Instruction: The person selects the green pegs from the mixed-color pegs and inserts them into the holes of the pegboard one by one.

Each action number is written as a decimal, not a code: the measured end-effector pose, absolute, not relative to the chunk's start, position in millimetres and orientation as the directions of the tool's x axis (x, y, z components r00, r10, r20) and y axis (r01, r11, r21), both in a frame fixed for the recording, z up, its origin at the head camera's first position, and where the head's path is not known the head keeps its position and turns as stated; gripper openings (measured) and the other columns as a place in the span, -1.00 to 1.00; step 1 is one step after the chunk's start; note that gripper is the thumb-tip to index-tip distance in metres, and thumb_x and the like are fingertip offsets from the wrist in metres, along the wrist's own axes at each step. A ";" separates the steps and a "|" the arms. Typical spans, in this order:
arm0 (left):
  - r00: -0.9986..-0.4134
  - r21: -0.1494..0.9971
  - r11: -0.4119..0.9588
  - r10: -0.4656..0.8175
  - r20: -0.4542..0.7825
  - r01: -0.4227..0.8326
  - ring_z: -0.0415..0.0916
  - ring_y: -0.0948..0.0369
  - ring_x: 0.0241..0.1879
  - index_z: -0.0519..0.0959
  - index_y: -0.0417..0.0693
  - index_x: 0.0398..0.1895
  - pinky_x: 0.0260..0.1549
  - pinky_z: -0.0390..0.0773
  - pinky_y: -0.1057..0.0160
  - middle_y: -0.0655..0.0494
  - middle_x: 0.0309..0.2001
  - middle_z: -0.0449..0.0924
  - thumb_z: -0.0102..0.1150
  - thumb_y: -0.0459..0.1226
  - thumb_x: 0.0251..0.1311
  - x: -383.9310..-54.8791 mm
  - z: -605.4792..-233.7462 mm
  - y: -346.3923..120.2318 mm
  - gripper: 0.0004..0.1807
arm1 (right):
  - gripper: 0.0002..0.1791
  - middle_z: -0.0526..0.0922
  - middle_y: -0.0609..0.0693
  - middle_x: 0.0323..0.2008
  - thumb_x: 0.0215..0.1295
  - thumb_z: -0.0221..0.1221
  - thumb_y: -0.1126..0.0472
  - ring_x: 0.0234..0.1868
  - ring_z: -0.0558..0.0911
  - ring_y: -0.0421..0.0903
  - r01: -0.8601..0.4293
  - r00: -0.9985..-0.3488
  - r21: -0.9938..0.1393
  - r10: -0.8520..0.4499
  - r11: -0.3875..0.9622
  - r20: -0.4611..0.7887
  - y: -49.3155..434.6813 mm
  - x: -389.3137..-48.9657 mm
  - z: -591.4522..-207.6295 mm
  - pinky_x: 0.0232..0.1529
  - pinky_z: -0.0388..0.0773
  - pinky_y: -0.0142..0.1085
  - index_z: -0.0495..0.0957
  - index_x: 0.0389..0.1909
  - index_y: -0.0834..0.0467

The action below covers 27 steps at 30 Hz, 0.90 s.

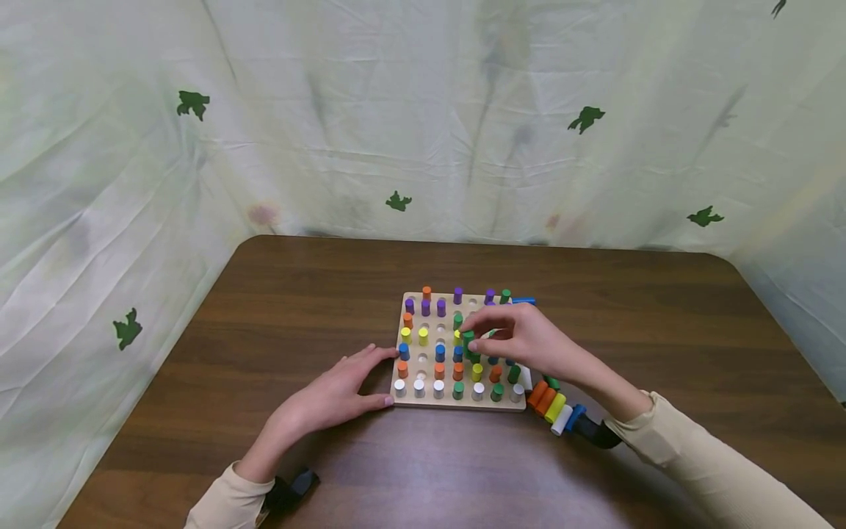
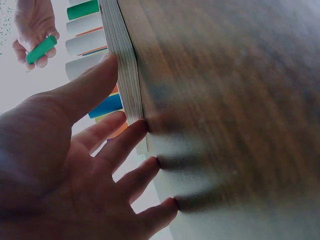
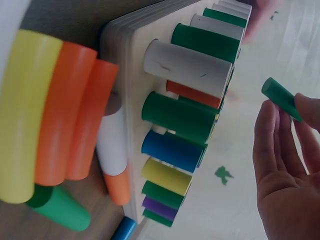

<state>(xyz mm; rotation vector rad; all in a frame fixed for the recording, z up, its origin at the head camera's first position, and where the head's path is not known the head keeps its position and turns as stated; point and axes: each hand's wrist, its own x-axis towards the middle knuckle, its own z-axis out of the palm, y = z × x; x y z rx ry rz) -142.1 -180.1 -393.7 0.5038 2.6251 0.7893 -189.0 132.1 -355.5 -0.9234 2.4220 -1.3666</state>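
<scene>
A wooden pegboard point(image 1: 460, 403) holds upright pegs in white, orange, blue, yellow, green and purple, with some holes bare. My right hand point(image 1: 522, 334) pinches a green peg point(image 3: 281, 99) between thumb and fingertips above the board's middle. In the right wrist view that peg is clear of the board and tilted. My left hand point(image 1: 337, 389) lies at the board's left edge, fingers spread. Its thumb touches the near left corner, and a fingertip meets the side by the blue peg point(image 1: 404, 351). The left wrist view shows the remaining fingertips on the table.
Loose pegs lie on the table right of the board: orange, a yellow peg point(image 1: 555, 408), a white peg point(image 1: 562, 420), blue and green. A blue peg point(image 1: 524, 300) lies past the far right corner. Pale cloth point(image 1: 423, 132) with green leaf shapes hangs behind the brown table point(image 1: 277, 308).
</scene>
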 end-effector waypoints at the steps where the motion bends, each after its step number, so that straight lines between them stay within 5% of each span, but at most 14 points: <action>1: -0.874 0.580 0.781 0.429 -0.227 0.232 -0.04 -0.08 0.49 0.27 0.05 0.46 0.38 -0.05 -0.23 -0.14 0.45 0.18 0.31 -0.01 0.22 -142.3 -393.8 -180.0 -0.23 | -0.75 0.66 -0.13 -0.15 0.24 0.35 0.23 -0.11 0.63 -0.13 -0.418 -0.780 -0.828 -0.615 0.373 0.117 130.5 -189.5 -355.2 -0.10 0.64 -0.29 0.68 -0.06 0.11; 12: -0.870 0.597 0.762 0.447 -0.206 0.250 -0.02 -0.10 0.48 0.30 0.03 0.43 0.34 -0.02 -0.30 -0.07 0.43 0.25 0.32 -0.02 0.22 -142.3 -393.0 -180.1 -0.26 | -0.76 0.67 -0.19 -0.20 0.25 0.35 0.19 -0.20 0.61 -0.14 -0.432 -0.753 -0.809 -0.654 0.398 0.081 113.0 -197.3 -354.6 -0.21 0.63 -0.24 0.68 -0.07 0.05; 27: -0.868 0.604 0.751 0.459 -0.187 0.267 -0.06 -0.11 0.49 0.28 0.02 0.44 0.34 -0.08 -0.31 -0.05 0.43 0.24 0.29 -0.05 0.26 -141.4 -392.3 -180.1 -0.28 | -0.79 0.67 -0.20 -0.22 0.23 0.34 0.28 -0.20 0.60 -0.16 -0.471 -0.717 -0.771 -0.695 0.428 0.053 91.8 -205.4 -348.3 -0.10 0.60 -0.28 0.70 -0.11 0.08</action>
